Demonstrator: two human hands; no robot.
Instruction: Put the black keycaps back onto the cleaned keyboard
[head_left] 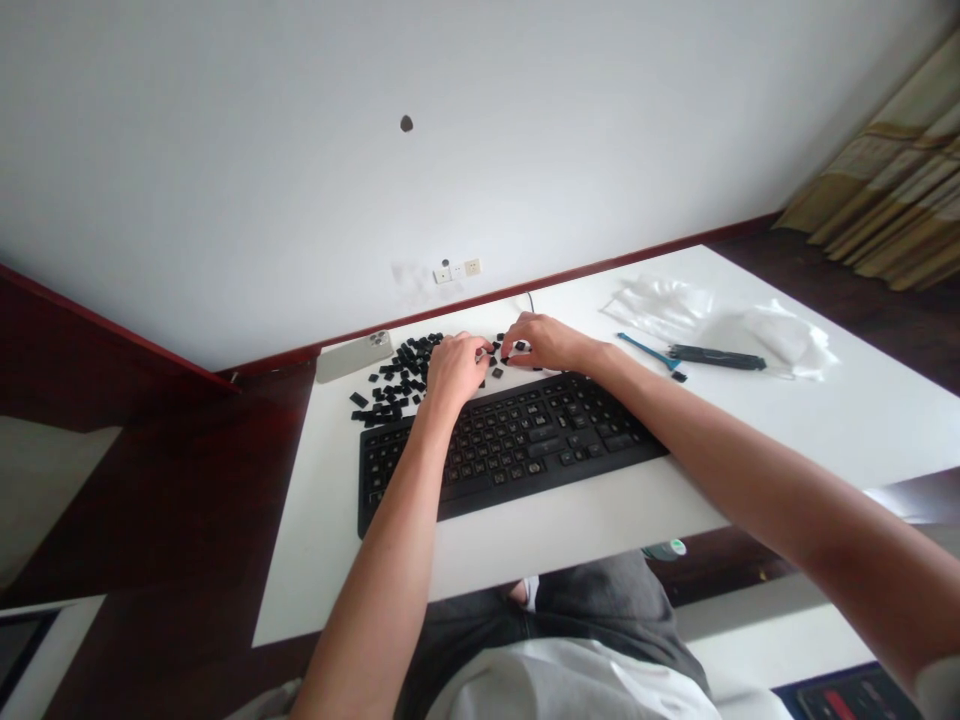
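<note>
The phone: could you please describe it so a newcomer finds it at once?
On the white table, go to the far left corner, past the black keyboard. The phone lies beside the loose black keycaps, pale and flat, with camera lenses facing up.

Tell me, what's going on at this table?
A person's left hand and right hand are close together among small loose black keycaps, just behind a black keyboard. Whether either hand grips one is too small to tell. Most of the caps lie left of the hands; a blue tool and crumpled clear plastic lie to the right.
</note>
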